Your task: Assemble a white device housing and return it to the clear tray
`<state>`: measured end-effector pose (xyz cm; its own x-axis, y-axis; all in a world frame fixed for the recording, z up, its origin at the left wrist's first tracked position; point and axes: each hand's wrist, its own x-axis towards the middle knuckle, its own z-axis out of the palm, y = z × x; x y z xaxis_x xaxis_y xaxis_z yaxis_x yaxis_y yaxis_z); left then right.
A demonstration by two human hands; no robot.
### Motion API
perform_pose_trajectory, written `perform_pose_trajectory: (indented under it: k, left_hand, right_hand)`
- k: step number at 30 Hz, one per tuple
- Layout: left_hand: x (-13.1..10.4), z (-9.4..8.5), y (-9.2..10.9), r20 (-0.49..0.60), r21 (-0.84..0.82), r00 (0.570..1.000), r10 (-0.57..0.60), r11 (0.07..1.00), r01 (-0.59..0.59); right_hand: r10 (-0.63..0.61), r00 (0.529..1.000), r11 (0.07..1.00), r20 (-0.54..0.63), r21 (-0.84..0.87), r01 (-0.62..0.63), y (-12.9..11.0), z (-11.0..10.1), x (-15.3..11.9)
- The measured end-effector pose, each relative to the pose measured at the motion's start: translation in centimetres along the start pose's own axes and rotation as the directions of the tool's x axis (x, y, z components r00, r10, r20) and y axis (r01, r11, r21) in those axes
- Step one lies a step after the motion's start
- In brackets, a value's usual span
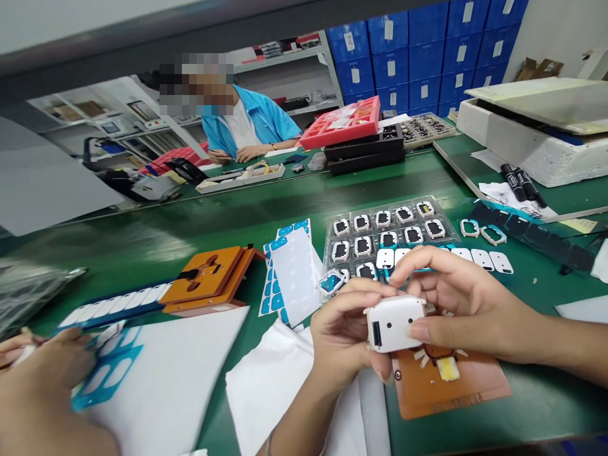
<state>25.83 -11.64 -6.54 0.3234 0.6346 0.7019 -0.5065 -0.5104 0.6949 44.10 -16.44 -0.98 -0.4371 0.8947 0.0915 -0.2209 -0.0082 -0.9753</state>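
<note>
Head view: we pinch small white rounded plastic casing [394, 323] between left hand [339, 335] and right hand [456, 304], steadying it above orange fixture plate [456, 389].

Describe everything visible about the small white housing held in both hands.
The white housing is a small, rounded-corner block, apparently matte plastic, with a dark rectangular slot on its left end and tiny dots on its face. It is held between the left hand and right hand, fingertips pinching its edges, just above an orange fixture plate on the green table.
</note>
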Motion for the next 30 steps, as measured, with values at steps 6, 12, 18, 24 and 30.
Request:
perform_pose_trajectory:
  k: [6,12,18,24,30]
  left_hand:
    - [-0.15,-0.10,0.02,0.010,0.029,1.000,-0.010,1.000,0.010]
    - [-0.29,-0.20,-0.11,0.014,0.003,1.000,-0.015,1.000,0.015]
    - [-0.35,-0.18,-0.27,-0.036,0.021,0.999,0.000,1.000,0.001]
    - [-0.39,-0.19,-0.11,-0.054,0.042,0.999,-0.002,0.999,0.004]
    - [-0.23,-0.32,-0.08,-0.032,0.048,0.999,0.035,0.998,-0.033]
  right_hand:
    - [0.027,1.000,0.999,0.012,0.035,-0.027,0.03,0.02,0.16]
    - [0.054,0.998,0.994,0.026,0.091,-0.056,0.24,-0.05,0.13]
    - [0.122,0.992,0.988,-0.027,0.100,-0.118,-0.07,-0.08,0.27]
    - [0.087,0.993,0.994,-0.084,0.068,-0.082,-0.55,-0.16,0.62]
    - [0.044,0.993,0.999,-0.105,0.024,-0.042,0.02,-0.25,0.61]
